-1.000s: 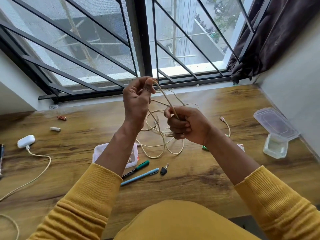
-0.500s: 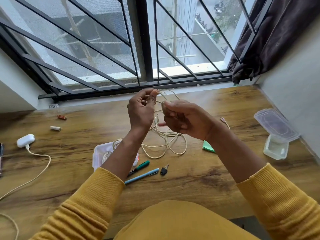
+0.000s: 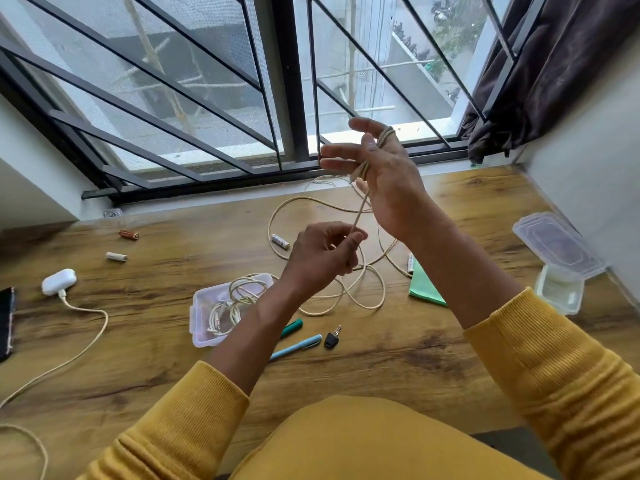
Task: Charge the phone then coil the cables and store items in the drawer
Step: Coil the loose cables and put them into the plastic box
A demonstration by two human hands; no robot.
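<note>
Your right hand (image 3: 381,174) is spread open with the beige cable (image 3: 360,206) wrapped round it; your left hand (image 3: 322,254) pinches the strand below. The slack trails across the worktop (image 3: 450,341) and could snag the AA battery (image 3: 280,241), or loops could slip off your straight fingers.

Daylit barred window (image 3: 242,98), dark curtain (image 3: 561,71), white walls (image 3: 588,168), wooden desk (image 3: 398,358).

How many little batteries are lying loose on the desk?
3 for sure: copper battery and white battery far left, another white battery inside the cable loop. More may be hidden.
</note>
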